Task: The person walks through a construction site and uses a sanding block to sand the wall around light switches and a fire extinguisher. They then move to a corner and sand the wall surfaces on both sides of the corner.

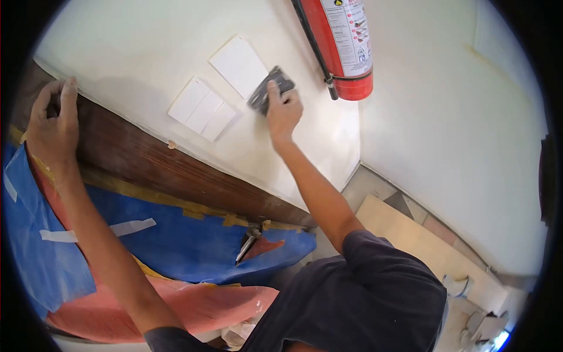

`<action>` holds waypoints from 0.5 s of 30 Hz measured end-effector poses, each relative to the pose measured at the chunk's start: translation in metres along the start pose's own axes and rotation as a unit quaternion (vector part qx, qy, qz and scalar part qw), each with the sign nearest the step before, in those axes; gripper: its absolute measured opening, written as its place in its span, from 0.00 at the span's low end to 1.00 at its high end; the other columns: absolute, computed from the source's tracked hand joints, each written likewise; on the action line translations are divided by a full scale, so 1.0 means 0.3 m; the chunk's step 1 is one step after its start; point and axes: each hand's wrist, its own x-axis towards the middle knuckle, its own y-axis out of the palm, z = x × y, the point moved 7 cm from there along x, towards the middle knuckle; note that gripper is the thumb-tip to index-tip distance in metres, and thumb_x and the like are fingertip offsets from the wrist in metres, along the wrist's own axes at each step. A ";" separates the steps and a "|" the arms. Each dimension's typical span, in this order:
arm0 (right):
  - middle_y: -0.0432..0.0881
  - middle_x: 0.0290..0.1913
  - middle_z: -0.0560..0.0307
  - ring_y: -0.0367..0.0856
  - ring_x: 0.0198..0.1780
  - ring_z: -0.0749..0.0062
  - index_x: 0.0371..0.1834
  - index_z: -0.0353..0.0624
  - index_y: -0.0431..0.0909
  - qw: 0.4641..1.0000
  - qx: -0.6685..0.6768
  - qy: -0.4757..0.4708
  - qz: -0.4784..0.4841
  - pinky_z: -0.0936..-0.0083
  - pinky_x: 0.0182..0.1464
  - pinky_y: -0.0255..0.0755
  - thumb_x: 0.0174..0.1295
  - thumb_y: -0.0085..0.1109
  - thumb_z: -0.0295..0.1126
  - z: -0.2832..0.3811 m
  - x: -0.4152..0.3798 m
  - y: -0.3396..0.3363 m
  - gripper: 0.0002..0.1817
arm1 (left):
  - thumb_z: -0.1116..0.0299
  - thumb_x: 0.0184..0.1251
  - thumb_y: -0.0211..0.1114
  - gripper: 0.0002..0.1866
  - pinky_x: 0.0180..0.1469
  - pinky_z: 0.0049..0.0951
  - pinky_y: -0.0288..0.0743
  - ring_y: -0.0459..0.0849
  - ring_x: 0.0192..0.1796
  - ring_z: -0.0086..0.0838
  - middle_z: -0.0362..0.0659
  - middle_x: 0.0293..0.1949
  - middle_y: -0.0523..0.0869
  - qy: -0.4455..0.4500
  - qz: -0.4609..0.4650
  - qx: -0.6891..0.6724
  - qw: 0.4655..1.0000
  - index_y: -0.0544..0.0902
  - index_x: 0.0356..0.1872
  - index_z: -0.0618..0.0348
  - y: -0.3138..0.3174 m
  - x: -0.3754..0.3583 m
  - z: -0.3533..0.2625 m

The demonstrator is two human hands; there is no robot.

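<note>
Right hand (283,111) on sanding pad (270,89)

The only printing in view stands on the red fire extinguisher (343,47) that hangs on the wall. Its white label (346,35) carries rows of small dark print and a few red round symbols, with a black band and a yellow mark at its top edge, but the lettering is too small and blurred to make out any word, brand or number. Nothing else in view bears readable text.
</note>
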 end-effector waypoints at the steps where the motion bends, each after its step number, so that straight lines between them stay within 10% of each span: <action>1: 0.64 0.18 0.63 0.63 0.25 0.74 0.16 0.46 0.62 1.000 0.002 0.013 0.014 0.68 0.31 0.63 0.61 0.75 0.48 0.002 -0.071 0.005 0.31 | 0.63 0.69 0.69 0.10 0.52 0.27 0.78 0.89 0.45 0.28 0.40 0.41 0.92 0.035 0.007 -0.003 0.999 0.91 0.42 0.56 0.004 0.022 0.009; 4: 0.66 0.17 0.59 0.63 0.24 0.70 0.15 0.46 0.62 0.998 0.020 0.055 -0.004 0.66 0.32 0.65 0.60 0.76 0.48 -0.004 -0.130 -0.001 0.31 | 0.63 0.73 0.66 0.10 0.56 0.28 0.79 0.89 0.49 0.30 0.41 0.44 0.93 0.235 -0.026 0.087 0.968 0.92 0.45 0.54 0.024 0.172 0.113; 6: 0.67 0.17 0.59 0.64 0.24 0.70 0.15 0.46 0.63 0.995 0.062 0.050 -0.066 0.66 0.32 0.65 0.59 0.76 0.47 -0.012 -0.033 0.011 0.31 | 0.62 0.75 0.66 0.11 0.59 0.30 0.79 0.89 0.51 0.32 0.43 0.47 0.93 0.464 -0.130 0.271 0.833 0.91 0.45 0.56 0.102 0.234 0.210; 9: 0.69 0.17 0.58 0.65 0.24 0.70 0.14 0.44 0.64 0.990 0.071 0.085 -0.085 0.65 0.32 0.66 0.58 0.77 0.48 0.036 0.039 0.012 0.31 | 0.58 0.55 0.64 0.20 0.39 0.50 0.78 0.87 0.30 0.49 0.57 0.26 0.89 0.139 -0.105 -0.164 0.971 0.89 0.26 0.70 -0.118 0.198 -0.032; 15: 0.71 0.17 0.57 0.66 0.24 0.68 0.13 0.43 0.65 0.995 0.045 0.023 -0.082 0.64 0.33 0.67 0.56 0.79 0.47 -0.037 -0.145 -0.008 0.31 | 0.57 0.52 0.64 0.22 0.38 0.51 0.78 0.86 0.29 0.52 0.59 0.26 0.88 0.051 -0.182 -0.152 0.970 0.88 0.24 0.72 -0.117 0.107 -0.116</action>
